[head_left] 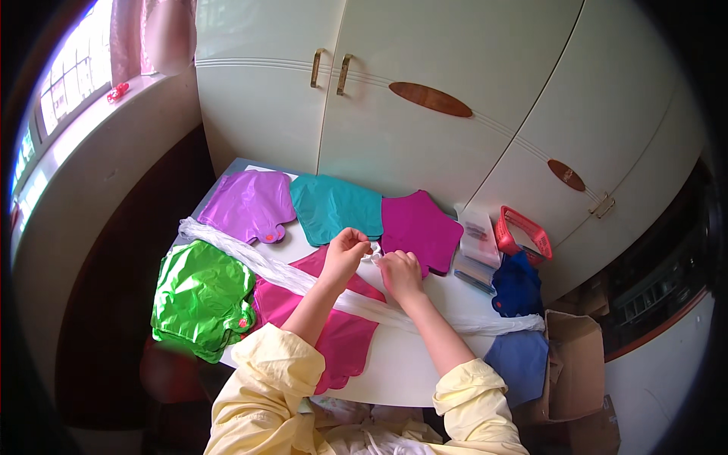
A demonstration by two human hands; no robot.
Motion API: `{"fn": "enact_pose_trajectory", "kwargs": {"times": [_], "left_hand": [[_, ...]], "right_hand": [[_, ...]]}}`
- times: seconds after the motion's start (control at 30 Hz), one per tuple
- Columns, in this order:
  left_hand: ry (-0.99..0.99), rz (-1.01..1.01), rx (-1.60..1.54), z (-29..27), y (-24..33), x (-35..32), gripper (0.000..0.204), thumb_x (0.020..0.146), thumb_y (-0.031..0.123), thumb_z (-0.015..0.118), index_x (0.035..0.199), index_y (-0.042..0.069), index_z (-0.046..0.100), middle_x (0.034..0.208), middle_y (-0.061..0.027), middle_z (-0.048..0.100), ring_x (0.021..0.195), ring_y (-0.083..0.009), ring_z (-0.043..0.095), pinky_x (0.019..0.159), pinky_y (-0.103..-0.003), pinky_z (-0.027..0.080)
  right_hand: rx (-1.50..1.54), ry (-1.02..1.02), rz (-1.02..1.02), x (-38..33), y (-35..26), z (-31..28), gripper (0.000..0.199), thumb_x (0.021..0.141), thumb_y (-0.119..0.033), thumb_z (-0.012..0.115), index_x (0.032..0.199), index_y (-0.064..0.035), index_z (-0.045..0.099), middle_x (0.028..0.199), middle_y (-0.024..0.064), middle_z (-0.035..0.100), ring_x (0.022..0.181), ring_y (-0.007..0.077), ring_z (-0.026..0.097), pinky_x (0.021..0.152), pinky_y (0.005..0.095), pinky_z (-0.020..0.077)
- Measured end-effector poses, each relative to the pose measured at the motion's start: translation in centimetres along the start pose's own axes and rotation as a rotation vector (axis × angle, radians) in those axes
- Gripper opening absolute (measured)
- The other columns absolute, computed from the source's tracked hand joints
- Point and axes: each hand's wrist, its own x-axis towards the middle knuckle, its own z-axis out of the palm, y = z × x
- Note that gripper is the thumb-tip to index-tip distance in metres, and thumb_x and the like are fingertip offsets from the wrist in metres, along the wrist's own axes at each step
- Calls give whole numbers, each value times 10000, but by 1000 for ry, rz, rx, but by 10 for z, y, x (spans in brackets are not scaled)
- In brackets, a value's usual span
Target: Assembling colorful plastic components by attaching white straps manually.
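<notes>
Right now, the scene by parts
Left hand: the left hand (345, 250) is raised over the table, fingers curled shut and pinching a small white piece (371, 252), likely lifted so the fingertips can work it clear of the surface
Right hand: the right hand (400, 271) sits just beside it, fingers bent closed on the same white piece from the other side, so both hands pull or knot it between them
White strip: a long crumpled white strip (250, 258) runs under both wrists, from far left of the fingers to well right of them, lying across the other sheets
Pink balloon: a flat pink foil balloon (341, 334) lies directly beneath the fingers, toward the body, spread flat as a working base
Row beyond the fingers: a purple balloon (249, 205), a teal balloon (334, 206) and a magenta balloon (419, 227) lie side by side, edges touching, laid out uninflated as if sorted
Green balloon: a crumpled green balloon (199, 296) hangs off the table edge, well left of the fingers
Packages: a clear flat packet (479, 235) with a small dark label lies right of the fingers; a red basket (523, 231) stands beyond it; blue balloons (517, 288) lie nearer, and a brown cardboard box (574, 364) sits open below them
Table: the white table (402, 371) stands against cream cupboard doors (425, 91)
</notes>
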Motion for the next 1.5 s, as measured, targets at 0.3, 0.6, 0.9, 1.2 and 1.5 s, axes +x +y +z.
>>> {"fn": "enact_pose_trajectory", "kwargs": {"times": [0.3, 0.6, 0.9, 1.2, 1.5], "left_hand": [[40, 521, 1198, -2, -14, -10, 260, 696, 39, 533, 905, 118, 666, 915, -18, 625, 887, -224, 540, 743, -356, 418], [5, 447, 1296, -1, -10, -13, 262, 752, 52, 516, 945, 138, 671, 955, -11, 627, 911, -231, 535, 758, -370, 412], [-328, 444, 1038, 2, -5, -11, 122, 689, 107, 641, 808, 87, 660, 757, -77, 595, 791, -272, 565, 859, -432, 400], [-658, 321, 953, 20, -7, -22, 115, 679, 100, 633, 778, 47, 659, 722, -86, 609, 669, -230, 602, 626, -322, 482], [-709, 285, 913, 35, -4, -33, 113, 704, 151, 611, 766, 61, 641, 735, -89, 612, 692, -269, 597, 656, -358, 478]], "right_hand": [[98, 149, 35, 4, -1, -4, 101, 751, -106, 550, 724, -96, 647, 729, 38, 609, 740, 216, 580, 665, 367, 428], [124, 53, 65, 4, -3, -4, 78, 757, -100, 576, 778, -78, 648, 833, 45, 642, 782, 226, 597, 682, 361, 440], [571, -100, 190, -42, 2, -73, 98, 766, -121, 616, 823, -56, 661, 806, 98, 625, 745, 275, 603, 667, 360, 476], [510, -69, 326, -86, 28, -58, 103, 739, -152, 645, 792, -68, 672, 776, 77, 624, 764, 269, 572, 699, 353, 465], [462, -101, 305, -93, 22, -50, 90, 716, -186, 667, 747, -102, 663, 767, 31, 588, 809, 221, 528, 757, 347, 415]]}}
